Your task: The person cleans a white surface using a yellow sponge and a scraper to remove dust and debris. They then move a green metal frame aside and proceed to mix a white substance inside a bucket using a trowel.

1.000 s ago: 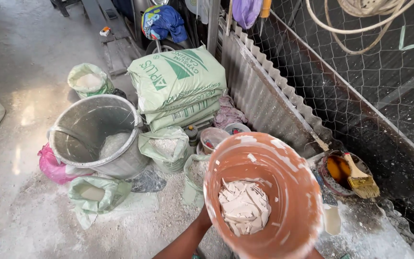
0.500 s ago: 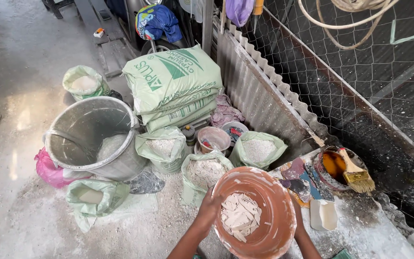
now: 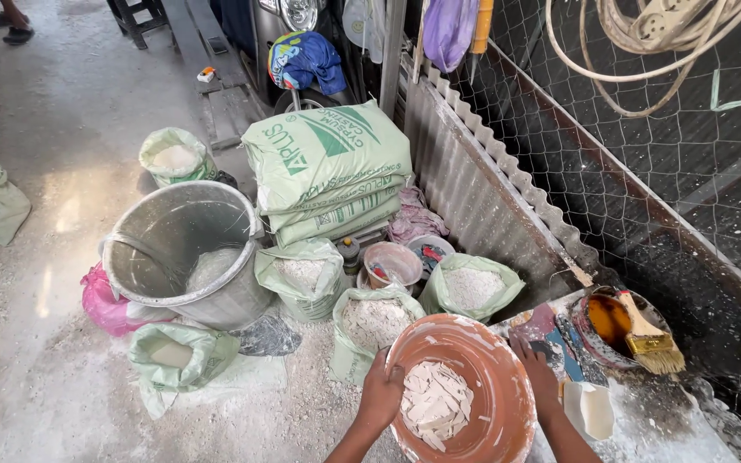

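At the bottom centre of the frame the person holds an orange-brown bowl (image 3: 465,390) by its rim. The left hand (image 3: 382,396) wraps over the near-left edge, with fingers curled onto the lip; the right hand (image 3: 535,375) rests flat against the right edge, fingers spread. Both hands are closed on the bowl and hold nothing else.

The bowl seems to hang low over the powder-dusted floor (image 3: 53,377), close beside an open sack of white powder (image 3: 374,324). To handle it well, the grip should stay on opposite sides of the rim, so that the weight sits between the palms and the bowl keeps level. A tilt towards the left hand would probably slide the contents out over the lip. Thumbs are best kept outside the smeared inner wall, which looks slippery.

The bowl is round and fairly deep, of flexible-looking plastic or rubber, and streaked inside with dried white residue. At its bottom lies a loose heap of flat white shards (image 3: 433,403), broken into irregular plates and overlapping one another.

Around it, in the middle of the frame, stand more open green sacks (image 3: 302,276) and a large metal tub (image 3: 183,253). At the right, a paintbrush (image 3: 645,334) lies across a small pot of amber liquid (image 3: 611,321).
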